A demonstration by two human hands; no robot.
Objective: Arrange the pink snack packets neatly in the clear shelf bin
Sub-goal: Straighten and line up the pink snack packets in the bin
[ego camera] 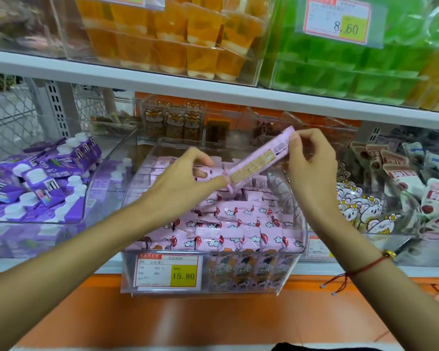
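A clear shelf bin (293, 271) in the middle of the lower shelf holds several pink snack packets (238, 224) lying in rough rows. Above the bin I hold one long pink packet (259, 160) tilted, its printed back facing me. My right hand (312, 163) pinches its upper right end. My left hand (185, 178) pinches its lower left end. A price tag reading 15.80 (169, 272) hangs on the bin's front wall.
A bin of purple pouches with white caps (41, 178) stands to the left. To the right is a bin of white and brown packets (395, 186). The shelf above carries orange jelly cups (178, 34) and green ones (340, 67). An orange ledge (188, 317) runs below.
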